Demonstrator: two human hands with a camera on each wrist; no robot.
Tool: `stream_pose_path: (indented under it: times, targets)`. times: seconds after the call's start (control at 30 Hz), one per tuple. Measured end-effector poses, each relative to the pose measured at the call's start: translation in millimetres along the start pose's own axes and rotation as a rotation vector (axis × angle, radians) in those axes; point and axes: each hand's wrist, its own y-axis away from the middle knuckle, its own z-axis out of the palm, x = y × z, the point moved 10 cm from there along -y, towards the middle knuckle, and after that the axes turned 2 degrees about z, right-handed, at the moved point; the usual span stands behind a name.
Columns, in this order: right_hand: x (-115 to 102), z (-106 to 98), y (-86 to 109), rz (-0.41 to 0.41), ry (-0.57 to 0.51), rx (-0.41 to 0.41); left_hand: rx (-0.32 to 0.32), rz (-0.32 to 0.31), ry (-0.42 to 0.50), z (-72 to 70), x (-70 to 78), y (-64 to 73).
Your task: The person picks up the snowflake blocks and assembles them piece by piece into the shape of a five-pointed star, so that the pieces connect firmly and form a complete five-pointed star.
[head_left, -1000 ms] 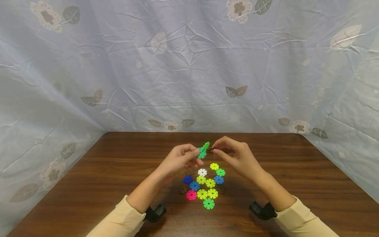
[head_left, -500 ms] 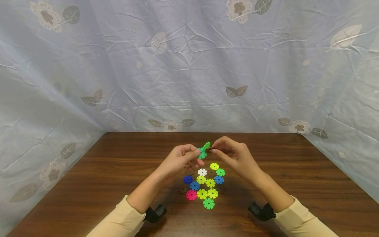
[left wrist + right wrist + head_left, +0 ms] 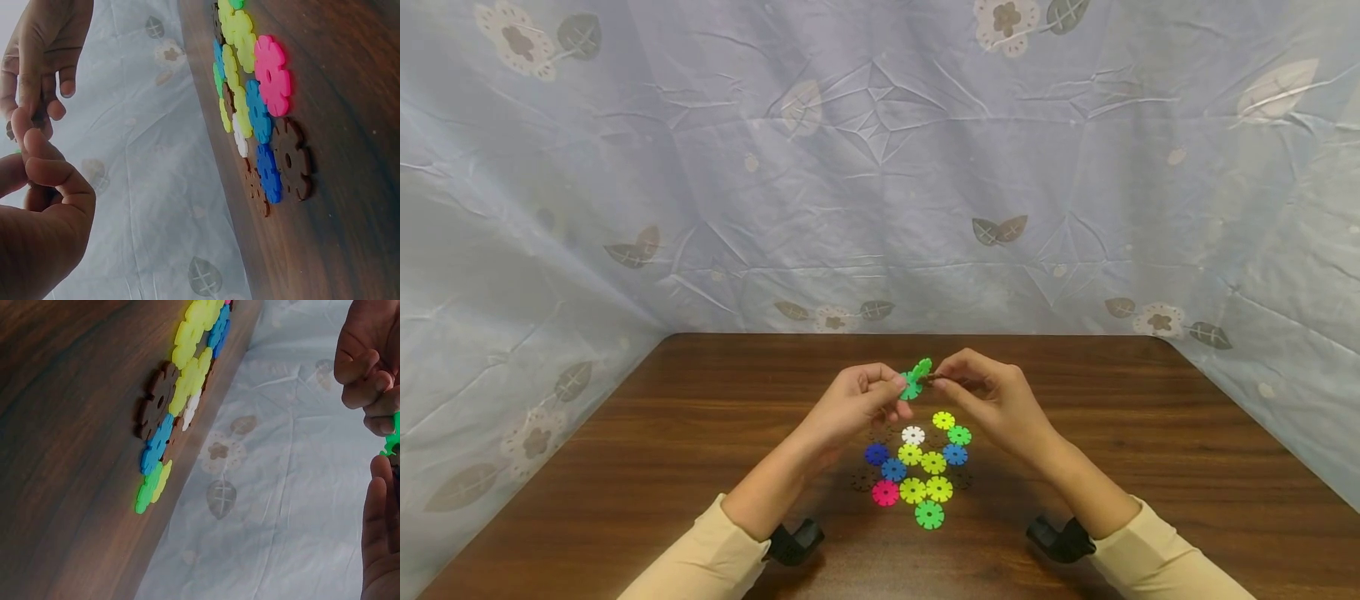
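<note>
Above the brown table (image 3: 700, 433) my left hand (image 3: 861, 400) pinches a small piece made of green snowflake discs (image 3: 916, 377). My right hand (image 3: 977, 392) pinches a dark brown disc (image 3: 931, 380) against the green piece's right side. In the right wrist view an edge of the green discs (image 3: 392, 440) shows between the fingers. Below the hands a flat cluster of loose discs (image 3: 921, 467) lies on the table: yellow, blue, white, green, pink and brown ones. The left wrist view shows the same loose discs (image 3: 256, 106) edge-on.
A pale floral cloth (image 3: 880, 167) hangs behind and along both sides of the table. Black wrist camera mounts (image 3: 793, 540) sit under both sleeves near the table's front edge.
Both hands stay nearly still, with the right hand and its brown disc shifted slightly left toward the green piece. The loose discs have not moved.
</note>
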Motion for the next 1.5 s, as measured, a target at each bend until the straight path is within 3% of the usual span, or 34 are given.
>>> stream_pose_path:
  times: [0.8, 1.17, 1.5]
  targets:
    - [-4, 1, 2.0, -0.002, -0.106, 0.028, -0.004, -0.001, 0.148, 7.7, 3.9, 4.1]
    - [-9, 3, 4.8, -0.035, -0.166, 0.038, -0.015, 0.010, 0.280, 13.5, 4.7, 5.6]
    - [-29, -1, 0.4, -0.109, -0.148, 0.060, -0.028, 0.059, 0.226, 13.8, 19.3, 8.9]
